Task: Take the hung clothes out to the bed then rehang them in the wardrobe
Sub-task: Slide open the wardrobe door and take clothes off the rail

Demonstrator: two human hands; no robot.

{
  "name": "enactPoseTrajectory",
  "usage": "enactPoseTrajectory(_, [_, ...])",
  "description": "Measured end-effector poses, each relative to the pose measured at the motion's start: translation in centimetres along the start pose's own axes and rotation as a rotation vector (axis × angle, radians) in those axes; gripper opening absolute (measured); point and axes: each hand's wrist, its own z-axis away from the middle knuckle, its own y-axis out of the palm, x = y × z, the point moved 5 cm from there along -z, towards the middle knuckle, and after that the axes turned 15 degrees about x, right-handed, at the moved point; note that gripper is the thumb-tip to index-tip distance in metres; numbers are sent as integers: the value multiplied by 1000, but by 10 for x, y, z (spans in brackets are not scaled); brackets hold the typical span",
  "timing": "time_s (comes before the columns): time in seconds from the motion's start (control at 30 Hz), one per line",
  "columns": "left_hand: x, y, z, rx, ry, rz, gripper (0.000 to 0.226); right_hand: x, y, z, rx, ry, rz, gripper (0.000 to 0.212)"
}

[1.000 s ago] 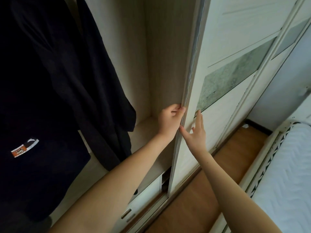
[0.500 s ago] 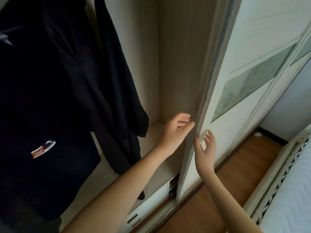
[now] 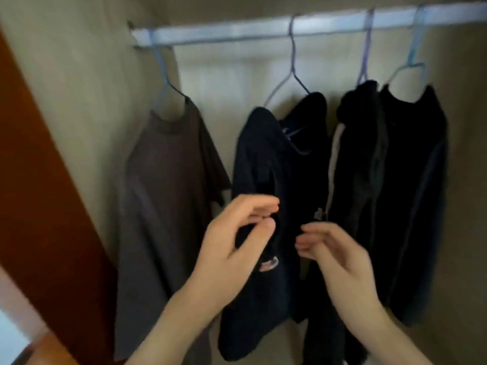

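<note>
Pale metal, the rail runs across the wardrobe top, and four garments hang below it on thin wire hangers. Farthest left along the rail is a brown T-shirt; next comes a navy T-shirt with a small red-and-white patch; then a black garment and another dark top close together. Below the rail, the left hand has thumb and fingertips pinched together on the navy T-shirt's edge — though blur makes the hold uncertain. The right hand hovers just beside it, fingers loosely curled, holding nothing.
</note>
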Motion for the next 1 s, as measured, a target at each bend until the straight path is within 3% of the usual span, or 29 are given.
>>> enactPoseTrajectory(0.1, [-26, -70, -30, -214, 112, -180, 18, 67, 10, -70, 2, -231, 97, 16])
enactPoseTrajectory(0.2, [-39, -128, -75, -421, 46, -408, 20, 117, 3, -135, -185, -344, 200, 19])
enactPoseTrajectory(0.3, [-21, -173, -126, -470, -337, -663, 42, 131, -21, -200, -353, -149, 288, 36])
enactPoseTrajectory(0.37, [5, -191, -149, -384, -619, -618, 45, 119, -26, -231, -250, 63, 48, 33])
enactPoseTrajectory(0.43, [26, -198, -163, -261, -751, -521, 24, 106, -19, -249, -131, 146, -329, 21])
enactPoseTrajectory(0.5, [42, -205, -167, -242, -765, -350, 18, 102, -13, -260, -102, 151, -519, 3])
enactPoseTrajectory(0.57, [52, -207, -164, -344, -713, -62, 17, 102, -12, -263, -129, 201, -530, 23])
enactPoseTrajectory(0.6, [56, -207, -161, -398, -665, 46, 17, 105, -16, -264, -160, 211, -478, 30])
enactPoseTrajectory(0.63, [58, -207, -159, -444, -615, 139, 21, 108, -19, -267, -140, 212, -422, 23])
enactPoseTrajectory(0.7, [57, -210, -160, -511, -522, 275, 30, 118, -26, -269, -71, 197, -167, 38])
enactPoseTrajectory(0.8, [43, -224, -169, -572, -437, 352, 33, 133, -29, -271, 45, 163, -161, 41])
enactPoseTrajectory(0.9, [31, -225, -175, -514, -421, 315, 34, 143, -19, -267, 158, 222, -579, 37])
enactPoseTrajectory(1.0, [26, -206, -162, -424, -433, 255, 29, 150, -16, -247, 169, 135, -425, 29])
